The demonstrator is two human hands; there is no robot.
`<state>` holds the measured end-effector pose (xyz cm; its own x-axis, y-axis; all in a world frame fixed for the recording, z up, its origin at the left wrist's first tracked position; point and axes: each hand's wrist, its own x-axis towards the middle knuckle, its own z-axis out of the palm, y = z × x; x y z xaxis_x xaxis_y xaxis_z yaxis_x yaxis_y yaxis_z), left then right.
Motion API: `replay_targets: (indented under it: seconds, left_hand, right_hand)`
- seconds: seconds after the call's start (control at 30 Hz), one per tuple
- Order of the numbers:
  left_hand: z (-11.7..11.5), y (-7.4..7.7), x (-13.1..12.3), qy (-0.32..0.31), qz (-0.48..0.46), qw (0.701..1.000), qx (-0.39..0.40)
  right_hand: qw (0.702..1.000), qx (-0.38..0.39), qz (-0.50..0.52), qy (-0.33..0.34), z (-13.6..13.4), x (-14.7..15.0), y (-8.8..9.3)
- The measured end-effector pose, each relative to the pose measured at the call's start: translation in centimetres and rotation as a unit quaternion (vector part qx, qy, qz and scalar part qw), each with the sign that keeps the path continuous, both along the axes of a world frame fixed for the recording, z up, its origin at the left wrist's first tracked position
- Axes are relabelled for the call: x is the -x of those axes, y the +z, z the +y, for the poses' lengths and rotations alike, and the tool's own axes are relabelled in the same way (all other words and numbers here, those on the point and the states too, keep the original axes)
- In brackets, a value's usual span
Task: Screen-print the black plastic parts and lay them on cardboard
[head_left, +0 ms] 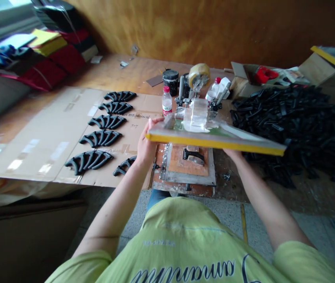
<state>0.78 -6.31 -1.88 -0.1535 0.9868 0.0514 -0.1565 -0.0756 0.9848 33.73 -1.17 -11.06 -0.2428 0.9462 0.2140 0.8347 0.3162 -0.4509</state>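
Observation:
A screen printing frame (214, 143) with a yellow front edge is raised and tilted over the work base. My left hand (148, 141) grips its left end, fingertips over the top. Beyond the frame's front edge, my right hand (232, 152) is mostly hidden; only the part by the wrist shows, so its fingers cannot be made out. White paste and a pale squeegee block (196, 114) are on the mesh. Underneath, a single black plastic handle (193, 155) lies on the wooden base plate (173, 165), apart from both hands.
Rows of black handles (101, 138) lie on flat cardboard (49, 137) at left. A large heap of black handles (291, 125) covers the right side. Behind the frame stand a red-capped bottle (166, 103), a black tub (171, 80), a tape roll (199, 74) and metal clamps (182, 90).

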Motion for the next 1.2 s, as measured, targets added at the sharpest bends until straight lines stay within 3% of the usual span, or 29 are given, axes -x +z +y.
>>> replay_targets:
  seconds: [0.13, 0.23, 0.3, 0.37, 0.43, 0.47, 0.53, 0.63, 0.67, 0.73, 0.8, 0.87, 0.97, 1.03, 1.13, 1.2]
  left_hand:
    - [4.3, 2.9, -0.8, -0.004, 0.0, 0.999, -0.041]
    - [4.8, 2.9, -0.9, 0.003, -0.004, 0.999, -0.047]
    - [3.0, 1.2, -1.1, -0.003, -0.008, 1.0, -0.016]
    - [-0.2, -1.6, -1.7, -0.071, -0.009, 0.994, 0.085]
    - [-3.9, -4.7, -2.6, -0.202, -0.003, 0.949, 0.241]
    - [-5.5, -6.1, -3.2, -0.223, -0.016, 0.931, 0.288]
    - [-7.9, -8.2, -4.1, -0.214, -0.074, 0.915, 0.333]
    - [-8.6, -9.7, -3.7, -0.118, -0.144, 0.921, 0.342]
    - [-8.4, -9.8, -2.8, -0.092, -0.137, 0.926, 0.339]
    - [-7.8, -10.1, 0.0, -0.042, -0.087, 0.942, 0.32]
    - [-7.9, -10.6, 3.8, 0.023, -0.021, 0.954, 0.3]
    - [-8.9, -11.7, 7.8, 0.102, 0.037, 0.945, 0.307]
    - [-11.6, -14.3, 12.5, 0.189, 0.122, 0.904, 0.363]
    - [-13.3, -16.2, 14.3, 0.207, 0.204, 0.862, 0.414]
    - [-14.1, -18.4, 15.2, 0.193, 0.305, 0.813, 0.456]
    - [-13.5, -19.1, 15.5, 0.186, 0.357, 0.795, 0.453]
  right_hand:
    - [0.998, 0.034, -0.042, -0.012, -3.9, 4.3, -4.5]
    - [0.993, 0.07, -0.088, -0.029, -5.1, 6.9, -5.8]
    - [0.989, 0.098, -0.08, -0.072, -5.3, 7.6, -5.7]
    - [0.988, 0.104, -0.037, -0.107, -5.9, 8.2, -5.3]
    - [0.989, 0.08, 0.012, -0.122, -7.2, 9.4, -4.7]
    - [0.991, 0.065, 0.032, -0.111, -8.1, 10.3, -4.4]
    - [0.997, 0.04, 0.054, -0.044, -10.0, 12.3, -3.7]
    - [0.991, 0.018, 0.055, 0.121, -11.3, 13.3, -2.7]
    - [0.986, 0.017, 0.044, 0.158, -11.2, 12.6, -2.5]
    - [0.985, 0.026, -0.005, 0.168, -10.0, 9.2, -2.5]
    - [0.989, 0.046, -0.083, 0.111, -8.2, 3.9, -3.2]
    - [0.982, 0.071, -0.167, 0.042, -6.4, -2.3, -4.6]
    - [0.95, 0.135, -0.281, -0.019, -5.2, -10.6, -6.9]
    - [0.931, 0.166, -0.324, -0.033, -5.4, -14.2, -8.1]
    - [0.928, 0.179, -0.326, -0.008, -5.7, -17.1, -9.1]
    - [0.945, 0.147, -0.291, 0.007, -5.5, -18.2, -9.7]
